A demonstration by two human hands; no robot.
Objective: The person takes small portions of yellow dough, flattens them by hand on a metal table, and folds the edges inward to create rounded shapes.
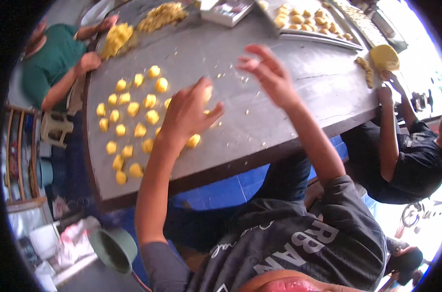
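My left hand (188, 109) is over the metal-topped table (221, 131), its fingers curved and its thumb held apart. A pale dough ball (207, 93) shows at its fingers, mostly hidden by the hand. Below and left of that hand, many yellow dough pieces (132, 109) lie spread over the tabletop, some of them partly covered by my wrist. My right hand (269, 73) is raised over the table to the right, open, with bent fingers apart and nothing visible in them; it is slightly blurred. Small crumbs lie between the two hands.
At the far left, a person in green (53, 63) handles a yellow dough mass (117, 40), beside a heap of dough pieces (162, 17). A tray of shaped dough (306, 35) and a white box (225, 13) are at the back. Another person (401, 155) works with a yellow bowl (385, 57) at right.
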